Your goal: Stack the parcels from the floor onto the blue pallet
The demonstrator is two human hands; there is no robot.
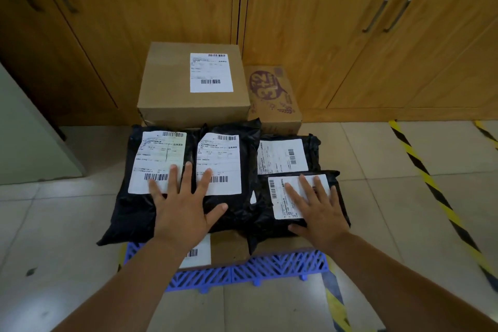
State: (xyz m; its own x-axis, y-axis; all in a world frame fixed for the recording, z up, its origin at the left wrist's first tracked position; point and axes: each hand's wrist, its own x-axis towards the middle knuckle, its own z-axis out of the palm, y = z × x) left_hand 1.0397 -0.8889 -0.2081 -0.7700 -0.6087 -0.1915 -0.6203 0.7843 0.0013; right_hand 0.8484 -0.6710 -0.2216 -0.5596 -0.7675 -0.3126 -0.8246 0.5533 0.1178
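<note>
Several black plastic mailer parcels with white labels lie side by side on cardboard boxes stacked on the blue pallet (258, 271). My left hand (183, 202) lies flat with spread fingers across the left black parcel (134, 205) and the middle black parcel (237, 159). My right hand (318, 210) presses flat on the small front-right black parcel (341, 191). Another black parcel (312, 148) lies behind it. A large brown box (167, 81) with a label stands at the back, a printed brown box (272, 94) beside it.
Wooden cabinet doors (350, 35) close off the back. A grey-green cabinet side (29, 137) stands at the left. Yellow-black hazard tape (431, 186) runs across the tiled floor at the right and under the pallet.
</note>
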